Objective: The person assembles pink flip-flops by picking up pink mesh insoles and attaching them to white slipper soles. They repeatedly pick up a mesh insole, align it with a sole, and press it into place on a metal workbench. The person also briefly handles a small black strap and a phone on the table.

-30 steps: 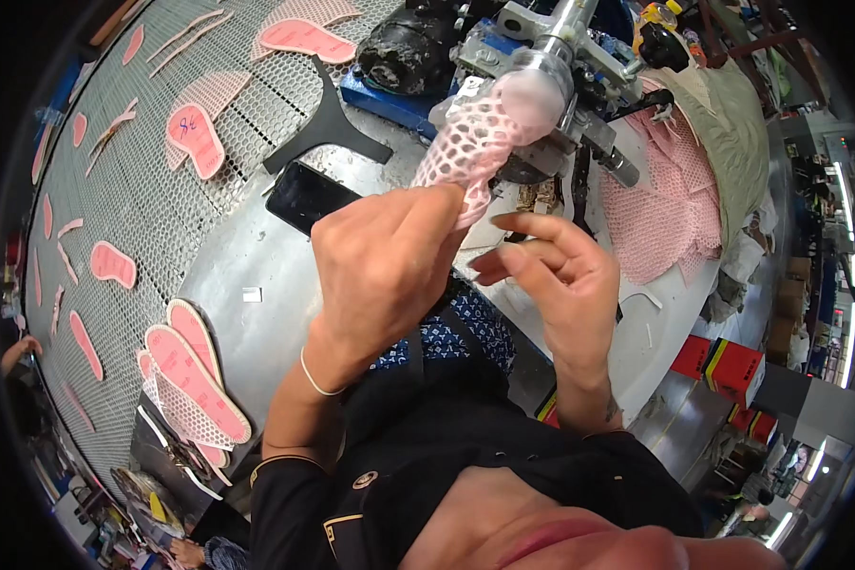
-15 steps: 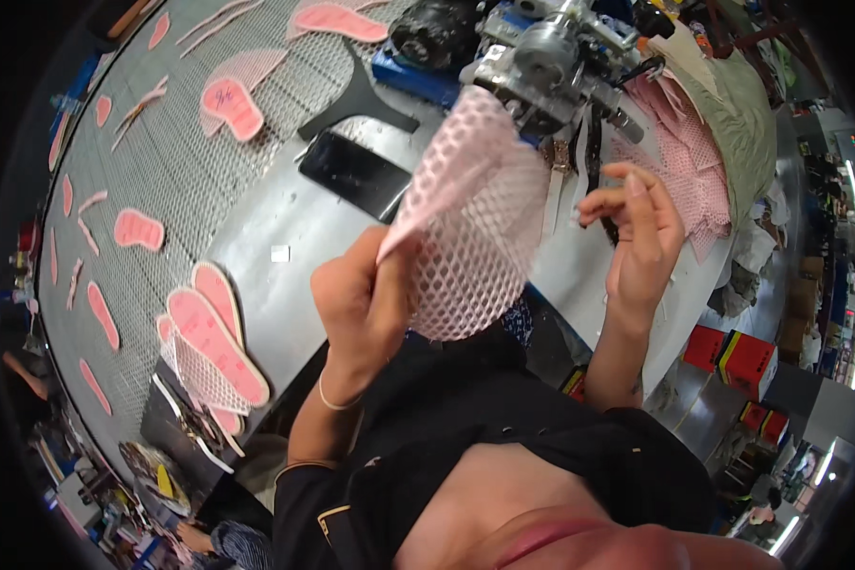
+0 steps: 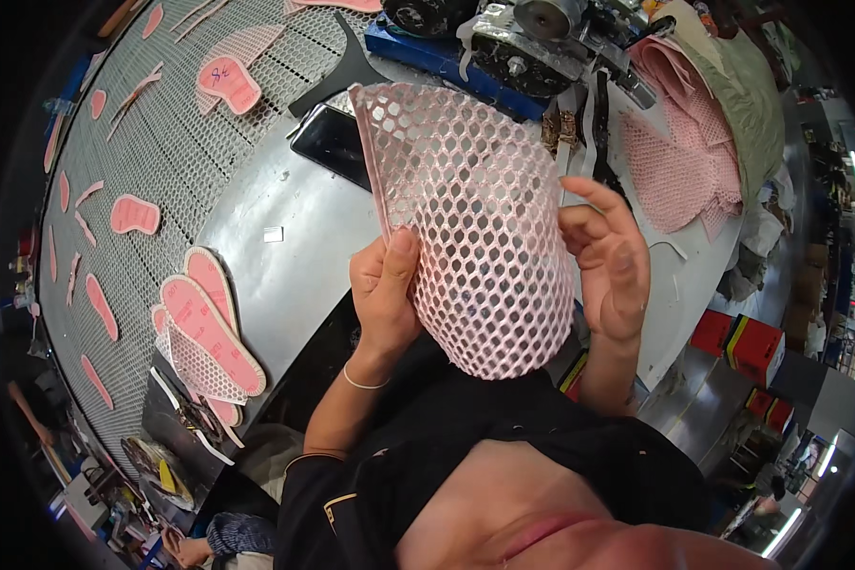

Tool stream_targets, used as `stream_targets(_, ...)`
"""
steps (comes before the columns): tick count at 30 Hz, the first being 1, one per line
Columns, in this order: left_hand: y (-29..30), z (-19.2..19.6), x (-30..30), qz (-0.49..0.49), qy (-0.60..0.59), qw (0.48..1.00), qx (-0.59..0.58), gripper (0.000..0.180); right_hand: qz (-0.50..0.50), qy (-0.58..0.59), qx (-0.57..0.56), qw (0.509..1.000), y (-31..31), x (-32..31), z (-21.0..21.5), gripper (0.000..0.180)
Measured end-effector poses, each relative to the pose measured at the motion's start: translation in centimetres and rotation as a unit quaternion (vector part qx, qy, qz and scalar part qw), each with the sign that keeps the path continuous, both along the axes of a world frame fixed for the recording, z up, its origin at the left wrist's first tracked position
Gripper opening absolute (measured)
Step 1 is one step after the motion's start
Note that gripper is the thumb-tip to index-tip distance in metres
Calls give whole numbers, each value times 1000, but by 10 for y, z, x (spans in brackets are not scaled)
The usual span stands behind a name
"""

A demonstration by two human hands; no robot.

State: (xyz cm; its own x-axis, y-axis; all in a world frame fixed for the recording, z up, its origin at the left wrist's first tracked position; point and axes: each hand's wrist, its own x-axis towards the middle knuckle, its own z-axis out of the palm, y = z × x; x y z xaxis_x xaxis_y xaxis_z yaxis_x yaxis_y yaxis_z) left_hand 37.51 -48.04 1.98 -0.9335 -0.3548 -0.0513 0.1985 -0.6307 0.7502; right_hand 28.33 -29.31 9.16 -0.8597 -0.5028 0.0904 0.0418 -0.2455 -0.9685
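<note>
Though pinched, pink honeycomb mesh piece

a dark phone lies flat on the grey metal table, its black rectangular screen blank and partly hidden behind the pink mesh piece. a small white square tag sits on the bare table to the phone's lower left. at the right edge, below the table, stand red boxes, one with a yellow and black stripe along its side. further down right are more red boxes, probably cartons, too small to tell.
</note>
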Motion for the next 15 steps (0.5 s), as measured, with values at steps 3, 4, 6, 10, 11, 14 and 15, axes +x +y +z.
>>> stream_targets(3, -4, -9, -1, -10, 3, 1000, 2, 38, -46, -53, -48, 996, -4, 3, 0, 64)
stream_targets(4, -6, -10, 0, -16, 6, 1000, -2, 38, -57, -45, -42, 996, -8, 3, 4, 63)
stream_targets(6, -10, -14, 0, -33, 16, 999, -13, 38, -79, -30, -28, 996, -12, 0, 7, 62)
stream_targets(10, 2, 5, -9, 42, -63, 997, -33, 34, -67, -24, -8, 997, -13, -8, 3, 64)
stream_targets(11, 0, 2, -8, 34, -56, 997, -27, 34, -64, -22, -10, 998, -14, -9, 2, 65)
stream_targets(14, -8, -13, -4, 17, -40, 999, -16, 34, -59, -19, -12, 998, -19, -10, 1, 66)
stream_targets(15, -11, -20, -2, 16, -37, 999, -16, 35, -57, -19, -12, 998, -20, -10, 0, 67)
